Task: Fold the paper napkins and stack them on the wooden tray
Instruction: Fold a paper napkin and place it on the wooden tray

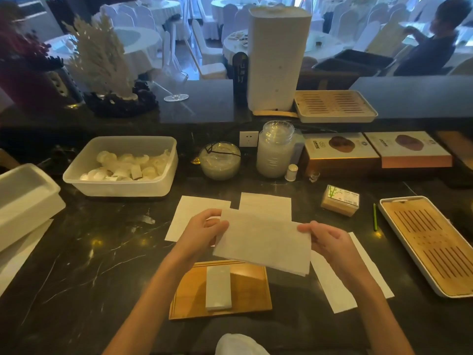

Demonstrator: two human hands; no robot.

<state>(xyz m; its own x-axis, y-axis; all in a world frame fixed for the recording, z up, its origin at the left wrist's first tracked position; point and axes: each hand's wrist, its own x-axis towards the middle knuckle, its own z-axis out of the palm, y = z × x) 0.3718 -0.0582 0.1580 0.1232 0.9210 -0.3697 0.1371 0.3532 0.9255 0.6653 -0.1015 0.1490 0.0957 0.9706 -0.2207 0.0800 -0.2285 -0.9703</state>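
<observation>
I held one paper napkin in the air above the far edge of the wooden tray. The left hand pinched its left edge and the right hand its right edge, with the fingers closed on the sheet. One folded napkin lay on the tray, left of centre, and more unfolded napkins lay flat on the desk beyond and right of the tray.

Soft, matt white paper napkin; smooth wooden tray; glossy, veined dark stone tabletop; translucent plastic tub far left; clear glass jar.
</observation>
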